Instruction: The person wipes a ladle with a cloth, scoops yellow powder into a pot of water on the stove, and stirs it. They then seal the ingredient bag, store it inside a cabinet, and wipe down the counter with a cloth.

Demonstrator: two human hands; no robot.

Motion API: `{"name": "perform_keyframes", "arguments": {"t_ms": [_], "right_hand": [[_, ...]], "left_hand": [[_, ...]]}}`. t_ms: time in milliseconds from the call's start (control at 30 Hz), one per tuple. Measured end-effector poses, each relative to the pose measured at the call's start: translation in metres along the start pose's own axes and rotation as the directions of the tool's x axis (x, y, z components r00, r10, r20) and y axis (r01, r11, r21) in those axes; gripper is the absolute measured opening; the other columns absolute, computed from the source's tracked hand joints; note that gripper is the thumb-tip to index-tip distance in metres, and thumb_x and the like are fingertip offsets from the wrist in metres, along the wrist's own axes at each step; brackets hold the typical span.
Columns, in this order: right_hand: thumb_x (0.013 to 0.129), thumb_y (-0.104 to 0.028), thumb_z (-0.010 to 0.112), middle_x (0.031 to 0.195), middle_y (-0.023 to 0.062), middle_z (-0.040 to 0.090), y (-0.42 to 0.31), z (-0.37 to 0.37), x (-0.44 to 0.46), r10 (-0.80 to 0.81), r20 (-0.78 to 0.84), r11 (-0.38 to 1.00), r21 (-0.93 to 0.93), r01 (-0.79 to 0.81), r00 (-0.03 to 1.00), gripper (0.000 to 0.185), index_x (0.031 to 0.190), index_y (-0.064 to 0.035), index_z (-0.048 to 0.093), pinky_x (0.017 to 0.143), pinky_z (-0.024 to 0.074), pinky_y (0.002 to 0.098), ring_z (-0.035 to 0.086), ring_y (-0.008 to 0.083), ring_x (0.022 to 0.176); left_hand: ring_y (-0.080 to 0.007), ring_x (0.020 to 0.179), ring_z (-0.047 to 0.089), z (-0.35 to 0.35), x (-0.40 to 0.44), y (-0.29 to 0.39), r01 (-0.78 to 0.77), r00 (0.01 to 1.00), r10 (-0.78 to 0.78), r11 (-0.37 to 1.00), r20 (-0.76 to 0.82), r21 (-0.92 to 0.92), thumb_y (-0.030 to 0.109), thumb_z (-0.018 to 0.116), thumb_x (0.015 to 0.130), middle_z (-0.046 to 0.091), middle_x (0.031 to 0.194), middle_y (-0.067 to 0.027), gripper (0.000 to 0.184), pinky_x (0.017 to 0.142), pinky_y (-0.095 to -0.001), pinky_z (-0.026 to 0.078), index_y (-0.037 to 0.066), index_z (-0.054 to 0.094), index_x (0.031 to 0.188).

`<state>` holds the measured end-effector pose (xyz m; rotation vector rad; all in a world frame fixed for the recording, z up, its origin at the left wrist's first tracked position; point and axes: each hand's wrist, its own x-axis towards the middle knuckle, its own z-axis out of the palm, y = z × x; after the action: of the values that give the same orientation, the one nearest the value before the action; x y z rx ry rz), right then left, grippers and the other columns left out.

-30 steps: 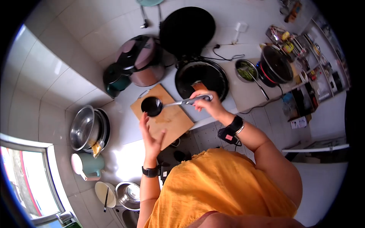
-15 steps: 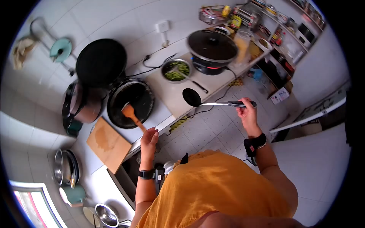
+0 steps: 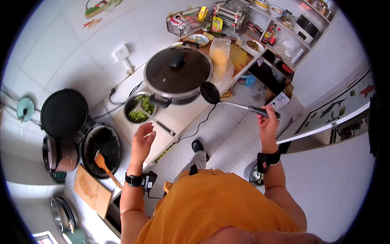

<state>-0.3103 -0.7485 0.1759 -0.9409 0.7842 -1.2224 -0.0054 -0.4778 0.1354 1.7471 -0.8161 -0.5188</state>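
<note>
White-tiled kitchen; pale counter (image 3: 159, 143) bears a lidded pan (image 3: 178, 73), a bowl of greens (image 3: 137, 116) and an open black griddle (image 3: 103, 138). Right hand (image 3: 268, 125): fingers closed round the handle of a ladle (image 3: 210, 93), its cup beside the pan's rim; contact cannot be told. Left hand (image 3: 141, 143): empty, fingers loosely parted, near the greens. Window (image 3: 44, 238) cut off, lower left; pan contents obscured by the dark lid.

You get a bright picture, lit by daylight. Far below and left of the ladle (image 3: 252, 109), the window (image 3: 45, 239) is washed out to white, and the counter (image 3: 91, 221) beside it glares. Detail near the ladle looks fairly crisp to you. Well out from it, wall tiles (image 3: 50, 57) bow with fisheye distortion and your corners fall black.
</note>
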Motion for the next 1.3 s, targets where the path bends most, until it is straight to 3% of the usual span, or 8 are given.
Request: {"name": "perform_keyframes", "arguments": {"t_ms": [200, 333, 400, 633, 733, 933, 1167, 1300], "right_hand": [[0.084, -0.014, 0.057, 0.062, 0.0045, 0.055, -0.044, 0.03, 0.134, -0.232, 0.038, 0.963, -0.131, 0.235, 0.972, 0.011, 0.083, -0.0032, 0.057, 0.041, 0.0365, 0.0196, 0.049, 0.0084, 0.047], [0.081, -0.007, 0.06, 0.068, 0.0034, 0.057, -0.052, 0.058, 0.217, -0.421, 0.396, 0.616, -0.536, 0.577, 0.816, 0.009, 0.088, -0.0002, 0.059, 0.054, 0.0432, 0.0207, 0.054, 0.0077, 0.058], [0.077, -0.003, 0.062, 0.073, 0.0057, 0.058, -0.044, 0.068, 0.254, -0.467, 0.67, 0.323, -0.478, 0.817, 0.577, 0.012, 0.088, 0.0002, 0.059, 0.059, 0.0454, 0.0241, 0.057, 0.0114, 0.065], [0.071, -0.002, 0.064, 0.076, 0.0107, 0.058, -0.035, 0.096, 0.326, -0.157, 0.964, 0.137, -0.195, 0.971, 0.215, 0.017, 0.086, -0.0036, 0.057, 0.058, 0.0469, 0.0324, 0.058, 0.0274, 0.066], [0.07, -0.003, 0.065, 0.075, 0.0095, 0.058, -0.031, 0.105, 0.359, -0.052, 0.995, 0.143, -0.079, 0.987, 0.088, 0.016, 0.083, -0.0048, 0.056, 0.058, 0.0472, 0.0344, 0.058, 0.0287, 0.066], [0.073, -0.01, 0.064, 0.072, 0.0083, 0.055, -0.028, 0.105, 0.422, -0.089, 0.984, 0.449, -0.096, 0.888, 0.152, 0.014, 0.08, -0.0076, 0.053, 0.052, 0.0461, 0.037, 0.057, 0.0286, 0.061], [0.069, -0.009, 0.061, 0.068, 0.0071, 0.047, -0.016, 0.088, 0.439, -0.008, 0.948, 0.28, 0.308, 0.909, -0.319, 0.013, 0.077, -0.0061, 0.051, 0.049, 0.0475, 0.0326, 0.056, 0.0226, 0.059], [0.072, -0.008, 0.06, 0.069, 0.0064, 0.052, -0.007, 0.089, 0.437, -0.012, 0.966, 0.418, 0.238, 0.877, -0.257, 0.01, 0.076, -0.0061, 0.052, 0.05, 0.0475, 0.0326, 0.057, 0.0232, 0.059]], "left_hand": [[-0.0161, 0.099, 0.055, 0.039, 0.098, 0.03, -0.064, 0.997, 0.061, 0.994, -0.046, -0.083, 0.008, 0.058, 0.085, 0.058, 0.106, -0.008, 0.032, 0.083, -0.0291, 0.046, 0.002, 0.05, 0.116], [-0.0171, 0.1, 0.055, 0.066, 0.157, 0.053, 0.014, 0.999, -0.015, 1.0, -0.028, -0.028, 0.009, 0.059, 0.084, 0.058, 0.106, -0.0095, 0.034, 0.084, -0.0298, 0.045, 0.004, 0.051, 0.116], [-0.0187, 0.102, 0.055, 0.076, 0.18, 0.059, 0.001, 1.0, -0.001, 1.0, -0.014, -0.021, 0.011, 0.06, 0.083, 0.058, 0.107, -0.0104, 0.035, 0.084, -0.0309, 0.044, 0.005, 0.052, 0.116], [-0.0239, 0.106, 0.054, 0.103, 0.215, 0.092, 0.004, 1.0, 0.001, 0.974, -0.022, 0.224, 0.014, 0.063, 0.08, 0.058, 0.11, -0.0129, 0.04, 0.087, -0.0353, 0.042, 0.005, 0.051, 0.117], [-0.0237, 0.106, 0.054, 0.12, 0.219, 0.103, 0.07, 0.993, -0.04, 0.956, -0.11, 0.286, 0.014, 0.062, 0.08, 0.058, 0.109, -0.013, 0.039, 0.087, -0.0355, 0.042, 0.005, 0.051, 0.117], [-0.0221, 0.107, 0.053, 0.163, 0.233, 0.126, 0.205, 0.942, -0.121, 0.947, -0.313, 0.248, 0.014, 0.061, 0.081, 0.058, 0.11, -0.0102, 0.038, 0.089, -0.0356, 0.041, 0.006, 0.052, 0.117], [-0.0213, 0.105, 0.054, 0.197, 0.254, 0.135, 0.278, 0.91, -0.169, 0.925, -0.378, 0.257, 0.016, 0.061, 0.081, 0.059, 0.11, -0.009, 0.037, 0.088, -0.0355, 0.041, 0.008, 0.054, 0.116], [-0.0186, 0.104, 0.053, 0.196, 0.264, 0.141, 0.296, 0.911, -0.17, 0.904, -0.376, 0.308, 0.011, 0.06, 0.083, 0.056, 0.11, -0.0095, 0.034, 0.085, -0.0299, 0.044, 0.003, 0.053, 0.115]]}}
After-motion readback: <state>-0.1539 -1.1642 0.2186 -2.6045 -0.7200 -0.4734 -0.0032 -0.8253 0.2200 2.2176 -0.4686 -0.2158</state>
